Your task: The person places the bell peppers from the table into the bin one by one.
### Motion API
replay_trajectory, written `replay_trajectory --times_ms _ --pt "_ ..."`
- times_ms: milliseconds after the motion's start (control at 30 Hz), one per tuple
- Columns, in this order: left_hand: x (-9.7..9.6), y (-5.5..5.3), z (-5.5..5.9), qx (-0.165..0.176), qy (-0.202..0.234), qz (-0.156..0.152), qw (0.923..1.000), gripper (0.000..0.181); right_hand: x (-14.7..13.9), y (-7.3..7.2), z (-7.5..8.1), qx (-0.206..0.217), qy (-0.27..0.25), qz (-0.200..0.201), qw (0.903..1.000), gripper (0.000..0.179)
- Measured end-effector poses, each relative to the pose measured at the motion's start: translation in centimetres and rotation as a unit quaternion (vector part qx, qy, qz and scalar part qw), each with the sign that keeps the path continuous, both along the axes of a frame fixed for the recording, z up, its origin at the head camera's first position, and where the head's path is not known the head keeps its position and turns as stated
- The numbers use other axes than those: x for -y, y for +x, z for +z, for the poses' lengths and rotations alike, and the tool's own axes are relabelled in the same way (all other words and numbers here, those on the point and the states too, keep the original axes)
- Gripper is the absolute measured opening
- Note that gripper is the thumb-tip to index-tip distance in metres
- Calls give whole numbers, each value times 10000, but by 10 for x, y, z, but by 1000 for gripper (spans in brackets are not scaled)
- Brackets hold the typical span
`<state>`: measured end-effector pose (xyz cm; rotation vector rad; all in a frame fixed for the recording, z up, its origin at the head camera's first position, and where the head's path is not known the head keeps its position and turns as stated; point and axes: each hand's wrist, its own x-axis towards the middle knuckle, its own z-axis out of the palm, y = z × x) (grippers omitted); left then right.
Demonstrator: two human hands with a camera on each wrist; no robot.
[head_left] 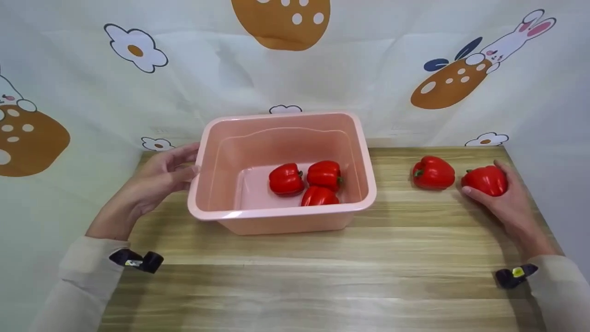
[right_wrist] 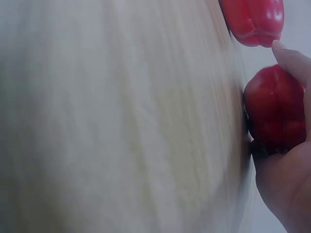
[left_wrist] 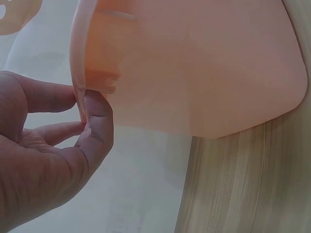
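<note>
My left hand (head_left: 154, 182) is at the left side of a pink plastic basin (head_left: 286, 223). In the left wrist view its thumb and fingers pinch the basin's rim (left_wrist: 77, 53). Inside the basin lie three red bell peppers (head_left: 286, 180), grouped toward its right side; the front wall partly hides one. At the far right of the table, my right hand (head_left: 511, 200) grips a red bell pepper (head_left: 487, 180), thumb on the near side and fingers around the far side. Just left of it another red bell pepper (head_left: 434, 173) rests on the wood, its green stem facing left.
The wood-grain table (head_left: 322, 281) spreads in front of the basin. A pale cloth backdrop (head_left: 193, 92) with rabbit and flower prints stands close behind the basin and along both sides. Dark bands with small devices (head_left: 150, 262) sit on both sleeves.
</note>
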<state>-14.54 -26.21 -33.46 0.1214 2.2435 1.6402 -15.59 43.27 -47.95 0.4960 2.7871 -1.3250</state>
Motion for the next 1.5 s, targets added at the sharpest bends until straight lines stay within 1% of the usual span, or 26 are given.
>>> replay_trajectory --times_ms 300,400,567,733,800,900,1000,1200,1367,1500 --pt "1 3 2 -30 -86 67 9999 67 3 -4 3 -55 86 59 9999 100" --pt "0 2 2 -14 -72 81 9999 67 2 -3 4 -69 26 -7 10000 99" --pt "-2 -1 1 -17 -58 40 10000 67 -2 0 6 -129 -111 -130 9998 97" --pt "-4 -2 1 -59 -97 -34 9999 66 -4 8 12 -429 170 -6 9989 93" --pt "-4 -2 2 -76 -89 -31 9999 65 -2 10 17 -594 271 8 9979 90" --pt "-3 -1 1 -59 -57 -9 10000 66 1 10 25 -766 263 18 9967 87" --pt "-1 2 0 -20 -52 54 10000 66 7 11 32 -879 140 106 9960 86" --pt "1 2 0 25 -70 70 9999 66 20 17 47 -1203 -115 260 9923 84" --pt "0 1 1 1 -95 67 9999 67 33 17 66 -1463 -229 515 9876 83" --pt "2 1 1 -35 -105 65 9999 67 46 15 79 -1586 -303 758 9840 84"
